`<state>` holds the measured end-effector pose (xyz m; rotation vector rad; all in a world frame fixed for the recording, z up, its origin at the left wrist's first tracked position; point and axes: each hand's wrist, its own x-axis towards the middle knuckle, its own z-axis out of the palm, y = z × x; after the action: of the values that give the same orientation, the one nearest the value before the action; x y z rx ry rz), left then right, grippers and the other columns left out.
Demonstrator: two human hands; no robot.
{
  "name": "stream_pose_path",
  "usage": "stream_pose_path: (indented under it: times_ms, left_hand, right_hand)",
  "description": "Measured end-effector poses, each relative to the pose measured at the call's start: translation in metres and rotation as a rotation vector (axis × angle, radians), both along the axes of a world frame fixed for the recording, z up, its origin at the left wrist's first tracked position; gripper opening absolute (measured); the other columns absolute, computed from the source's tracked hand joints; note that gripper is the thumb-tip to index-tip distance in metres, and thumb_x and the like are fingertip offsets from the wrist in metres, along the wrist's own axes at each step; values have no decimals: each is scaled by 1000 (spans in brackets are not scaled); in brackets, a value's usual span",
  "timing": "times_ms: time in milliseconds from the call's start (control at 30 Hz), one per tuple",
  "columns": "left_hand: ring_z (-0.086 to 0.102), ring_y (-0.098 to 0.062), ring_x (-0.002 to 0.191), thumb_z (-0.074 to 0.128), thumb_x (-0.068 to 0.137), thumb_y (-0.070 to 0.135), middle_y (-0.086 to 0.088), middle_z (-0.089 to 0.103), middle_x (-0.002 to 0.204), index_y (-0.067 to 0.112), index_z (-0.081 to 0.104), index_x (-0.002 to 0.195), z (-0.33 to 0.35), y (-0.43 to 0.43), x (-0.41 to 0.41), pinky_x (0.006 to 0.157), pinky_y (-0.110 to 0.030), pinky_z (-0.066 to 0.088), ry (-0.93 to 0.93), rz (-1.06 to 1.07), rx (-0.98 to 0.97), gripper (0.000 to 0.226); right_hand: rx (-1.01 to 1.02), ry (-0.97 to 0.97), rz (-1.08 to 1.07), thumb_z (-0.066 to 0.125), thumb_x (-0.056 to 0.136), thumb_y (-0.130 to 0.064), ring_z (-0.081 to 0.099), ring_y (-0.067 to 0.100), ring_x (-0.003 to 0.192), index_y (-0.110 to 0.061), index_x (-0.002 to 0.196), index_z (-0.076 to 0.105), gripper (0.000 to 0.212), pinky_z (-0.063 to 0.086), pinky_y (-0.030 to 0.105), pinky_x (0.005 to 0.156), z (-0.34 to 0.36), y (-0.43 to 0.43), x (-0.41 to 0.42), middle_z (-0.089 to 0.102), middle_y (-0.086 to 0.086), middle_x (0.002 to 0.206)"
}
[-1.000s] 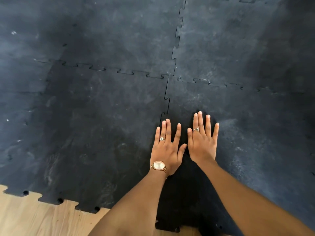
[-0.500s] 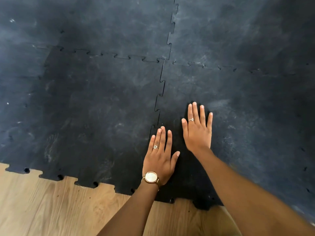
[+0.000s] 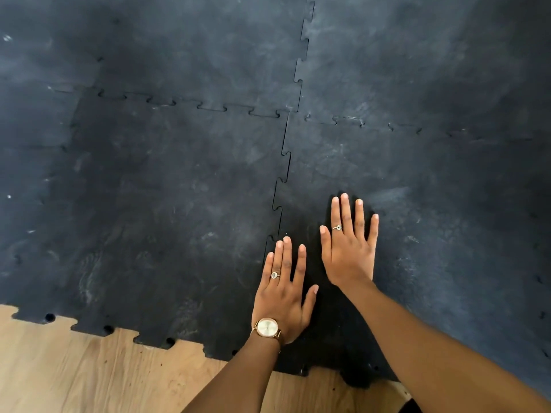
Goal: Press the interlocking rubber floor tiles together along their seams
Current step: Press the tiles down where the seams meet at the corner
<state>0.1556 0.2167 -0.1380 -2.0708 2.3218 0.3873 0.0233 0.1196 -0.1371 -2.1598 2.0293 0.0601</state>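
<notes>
- Wood-plank floor [image 3: 89, 374] shows bare along the near edge, just behind the left wrist; everything ahead of the hands is covered by black rubber tiles [image 3: 179, 189].
- Tile surface: matte, dark charcoal, mottled with pale grey scuffs and dusty smears. Near edge is cut in puzzle tabs with small round holes.
- Lengthwise seam [image 3: 281, 174] runs away from the left fingertips, its jigsaw teeth showing as a thin dark line. A crosswise seam [image 3: 208, 107] meets it well beyond both hands, forming a four-tile junction.
- Left hand [image 3: 283, 290]: flat, palm down, fingers spread and straight, lying over the near end of the lengthwise seam. Holds nothing. Ring on one finger, round gold watch [image 3: 267, 327] at the wrist.
- Right hand [image 3: 350, 248]: also flat and splayed, palm down on the tile just right of that seam, slightly further forward than the left. Holds nothing; ring on one finger.
- Hands close together, not touching.
</notes>
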Motion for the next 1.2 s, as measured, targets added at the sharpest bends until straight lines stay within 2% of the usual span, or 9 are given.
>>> stream_pose_path:
  times_ms: [367, 567, 667, 833, 1200]
  left_hand:
    - [9, -28, 149, 27, 99, 47, -16, 14, 160, 9, 18, 153, 8, -1, 1, 121, -43, 10, 19, 9, -14, 67]
    - [17, -28, 147, 28, 99, 42, -16, 23, 158, 5, 27, 151, 7, 37, -4, 119, -44, 16, 61, 23, -19, 63]
    - [16, -27, 148, 30, 98, 43, -15, 21, 158, 6, 26, 151, 6, 47, -3, 121, -44, 13, 43, 14, -20, 64]
    - [12, -27, 149, 32, 97, 44, -15, 14, 160, 7, 21, 152, 6, 43, -3, 120, -42, 10, 61, 51, 0, 68]
    - [9, -28, 149, 31, 96, 43, -15, 15, 160, 7, 26, 151, 3, 43, -5, 120, -46, 12, 16, 38, -8, 66]
  right_hand:
    - [21, -15, 4, 3, 98, -46, -8, 21, 149, -20, 153, -4, 61, -4, 51, 120, 6, 3, 0, -3, -1, 163]
    - [11, -13, -43, 9, 101, -45, 0, 22, 149, -18, 154, 2, 60, 2, 51, 120, 6, 76, 2, 4, 1, 162]
    - [35, 9, -26, 5, 99, -45, -4, 20, 149, -19, 153, -1, 61, 0, 49, 121, 3, 97, -3, 1, 0, 162]
    - [39, 27, -22, 11, 99, -43, 1, 22, 149, -17, 154, 5, 61, 5, 51, 120, 3, 96, -3, 6, 2, 162]
    - [90, 25, -14, 15, 99, -40, 7, 27, 149, -14, 153, 13, 61, 10, 54, 117, 10, 93, -2, 10, 5, 161]
